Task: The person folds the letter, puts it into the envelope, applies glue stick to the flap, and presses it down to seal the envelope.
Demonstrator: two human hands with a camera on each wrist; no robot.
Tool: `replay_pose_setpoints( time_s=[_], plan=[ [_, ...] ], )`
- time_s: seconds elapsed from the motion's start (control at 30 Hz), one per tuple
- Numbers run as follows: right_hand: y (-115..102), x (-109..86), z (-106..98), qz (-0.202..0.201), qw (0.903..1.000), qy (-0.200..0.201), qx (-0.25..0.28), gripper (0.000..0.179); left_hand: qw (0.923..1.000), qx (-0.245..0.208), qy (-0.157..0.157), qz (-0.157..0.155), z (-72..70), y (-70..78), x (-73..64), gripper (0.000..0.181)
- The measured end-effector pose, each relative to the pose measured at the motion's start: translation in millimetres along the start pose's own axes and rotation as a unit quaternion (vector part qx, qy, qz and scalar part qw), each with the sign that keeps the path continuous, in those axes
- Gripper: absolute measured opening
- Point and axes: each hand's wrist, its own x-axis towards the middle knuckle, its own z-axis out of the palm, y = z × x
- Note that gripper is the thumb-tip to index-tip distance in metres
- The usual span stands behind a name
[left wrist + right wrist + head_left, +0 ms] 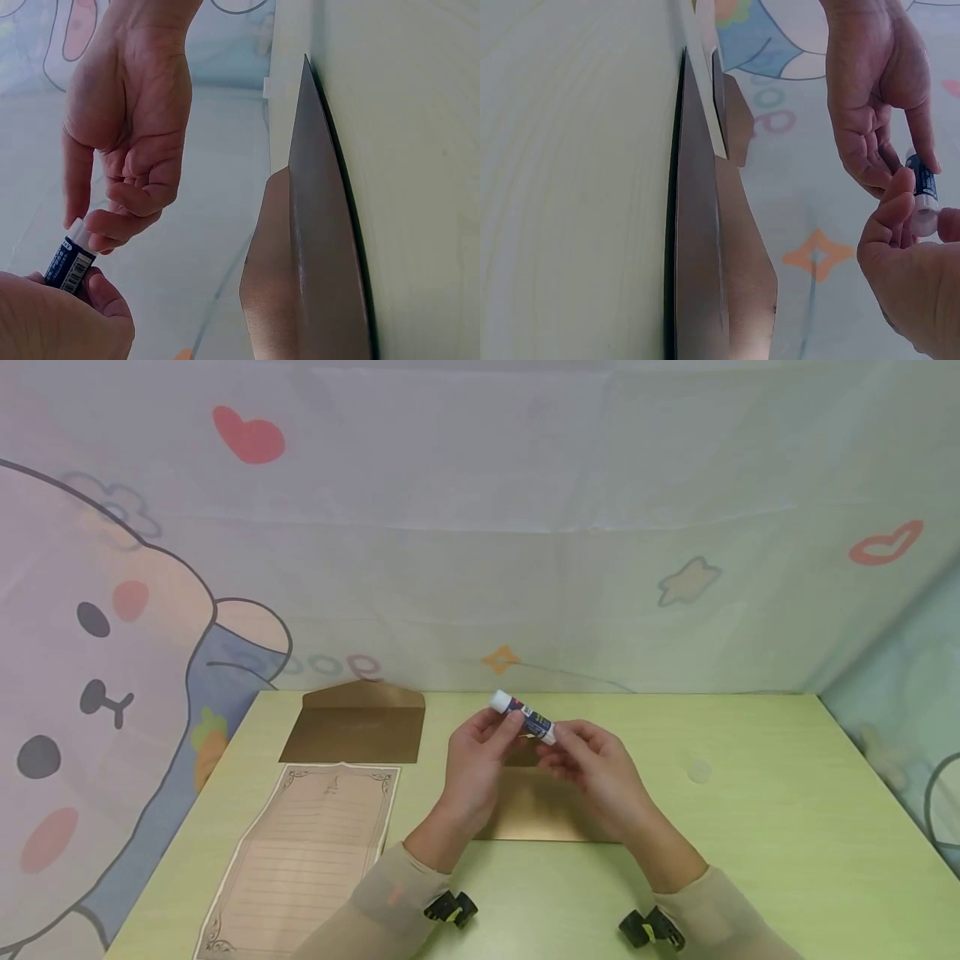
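Note:
A glue stick (528,717) with a dark blue label and white ends is held up slanting between both hands. My left hand (477,764) grips its barrel, thumb across the label. With thumb and fingers, my right hand (607,772) pinches the white lower end, also seen in the right wrist view, where that end (924,222) shows as round. Below the hands lies a gold-brown envelope (543,806), its flap raised away from me and partly hidden by the hands.
A second brown envelope (352,735) lies at the back left with its flap open. Nearer me is a lined letter sheet (300,852) with ornate corners. A small translucent round piece (699,771) rests on the table to the right. A printed curtain (480,527) hangs behind the table.

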Motion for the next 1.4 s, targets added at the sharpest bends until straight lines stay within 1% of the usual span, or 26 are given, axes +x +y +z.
replay_pose_setpoints(
  time_s=[0.1,0.27,0.4,0.5,0.7,0.77,0.87,0.93,1.1,1.2,1.3,1.4],
  plan=[
    [0.0,-0.4,-0.1,-0.021,0.9998,-0.001,-0.008,0.028,1.0,0.0,0.002,0.001,0.4,0.3,0.1,0.029],
    [-0.3,-1.8,1.4,-0.06,0.9969,0.014,-0.048,0.03,1.0,0.001,0.004,0.0,0.5,0.9,0.1,0.027],
    [0.3,-2.5,0.6,-0.075,0.9947,0.019,-0.067,0.031,1.0,0.002,0.004,-0.001,0.5,1.1,-0.4,0.027],
    [0.3,-2.0,0.3,-0.066,0.9956,0.015,-0.064,0.034,1.0,0.003,0.005,0.0,0.7,1.6,-0.6,0.027],
    [0.0,-0.2,0.5,-0.008,0.9997,-0.001,-0.024,0.036,1.0,0.003,0.005,-0.001,0.7,1.2,-0.8,0.028],
    [0.4,0.1,0.4,0.0,0.9999,-0.003,-0.012,0.035,1.0,0.003,0.004,-0.002,0.7,0.8,-1.0,0.029],
    [1.4,0.2,-0.2,-0.006,0.9999,-0.002,-0.009,0.03,1.0,0.006,0.002,0.0,1.0,0.1,-1.1,0.03],
    [1.8,-0.1,-0.4,-0.02,0.9997,-0.005,-0.012,0.028,1.0,0.005,0.002,-0.001,1.3,0.0,-1.3,0.029],
    [2.2,-1.7,0.2,-0.058,0.9976,-0.001,-0.038,0.029,1.0,0.004,0.005,-0.005,1.8,0.7,-1.3,0.028],
    [1.9,-2.8,1.0,-0.07,0.9962,0.007,-0.051,0.031,1.0,0.004,0.004,-0.005,1.7,1.3,-1.3,0.029],
    [1.3,-2.6,1.6,-0.071,0.9958,0.009,-0.057,0.034,1.0,0.0,0.002,-0.007,1.6,1.8,-1.3,0.028],
    [0.6,-1.3,1.3,-0.051,0.9973,0.006,-0.052,0.036,0.9999,-0.006,0.003,-0.008,1.5,2.0,-1.1,0.027]
  ],
)
